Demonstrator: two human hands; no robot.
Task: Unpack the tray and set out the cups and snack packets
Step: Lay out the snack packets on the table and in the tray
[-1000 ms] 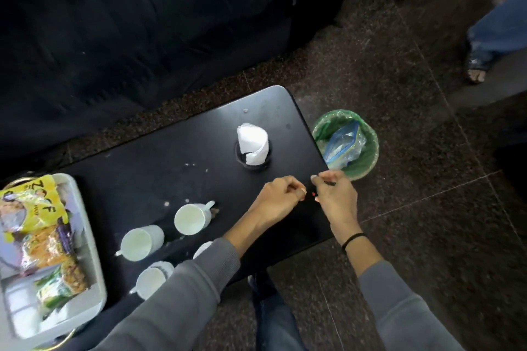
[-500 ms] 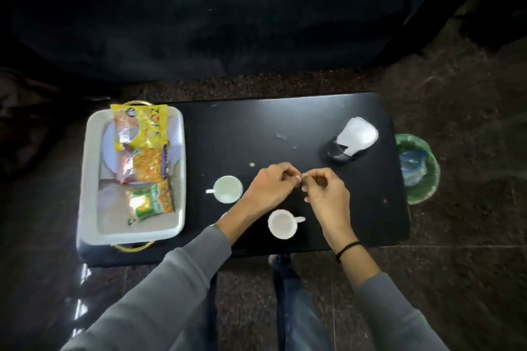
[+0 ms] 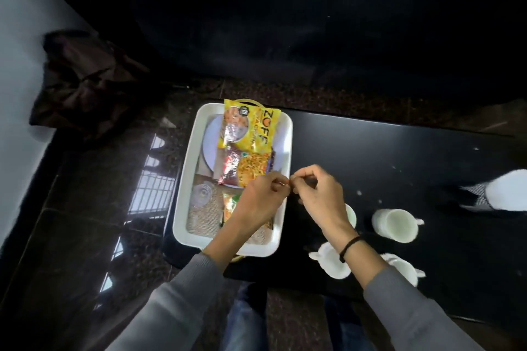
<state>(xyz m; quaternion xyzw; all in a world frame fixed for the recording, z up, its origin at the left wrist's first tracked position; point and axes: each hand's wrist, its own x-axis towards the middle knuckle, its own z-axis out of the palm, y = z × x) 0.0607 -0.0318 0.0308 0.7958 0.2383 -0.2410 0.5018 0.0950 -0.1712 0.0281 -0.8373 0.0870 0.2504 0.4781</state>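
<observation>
Head view, looking down over the near edge of the black rectangular table (image 3: 399,151).

My left hand (image 3: 262,199) hangs over the right end of the white rectangular plastic tray (image 3: 185,179). Fingers curled in, thumb and forefinger tips pressed together on a thin reddish sliver (image 3: 283,184); too small to say what it is.

My right hand (image 3: 316,194) sits just beside the left one, fingers curled too, thumb and forefinger tips closed up against the same spot. Cannot tell whether this hand has hold of the sliver or only touches it. Thin black wristband (image 3: 349,248) on that wrist; grey sleeves on both arms.

The tray sits on the table's left end. In it, far to near:
- yellow snack packet (image 3: 251,125), lying over the tray's far rim
- orange-and-red snack packet (image 3: 248,168), just below the yellow one
- green-and-orange snack packet (image 3: 231,205), partly under my left hand

The first two lie on a round white plate (image 3: 209,145). A clear glass piece (image 3: 201,194) lies beside the third.

White handled cups are out on the table, right of the tray:
- one (image 3: 395,225) in full view
- one (image 3: 351,215) mostly behind my right hand
- one (image 3: 330,263) under my right wrist
- one (image 3: 405,268) near the table's front edge

White napkins in a dark holder (image 3: 507,194) at the right edge, blurred. Dark crumpled bag (image 3: 85,80) on the floor, well to the left.
</observation>
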